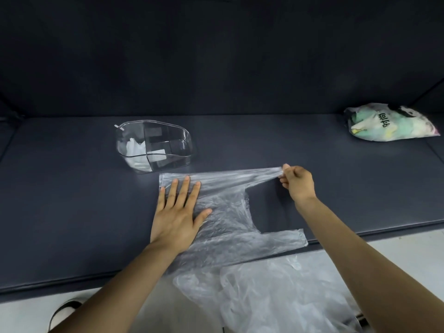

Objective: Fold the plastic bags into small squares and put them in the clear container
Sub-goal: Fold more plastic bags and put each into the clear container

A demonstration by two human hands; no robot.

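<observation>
A clear plastic bag (228, 212) lies spread on the dark surface, its handles pointing right. My left hand (179, 212) presses flat on the bag's left part, fingers straight. My right hand (296, 181) pinches the far handle and holds it stretched out to the right, slightly lifted. The near handle (286, 237) lies flat by the front edge. The clear container (182, 143) stands behind the bag to the left, with a few folded white bags (135, 150) in its compartments.
More crumpled clear bags (276, 292) hang off the front edge over my lap. A filled printed bag (389, 123) lies at the far right. A dark padded wall rises behind. A shoe (63, 313) shows on the floor at lower left.
</observation>
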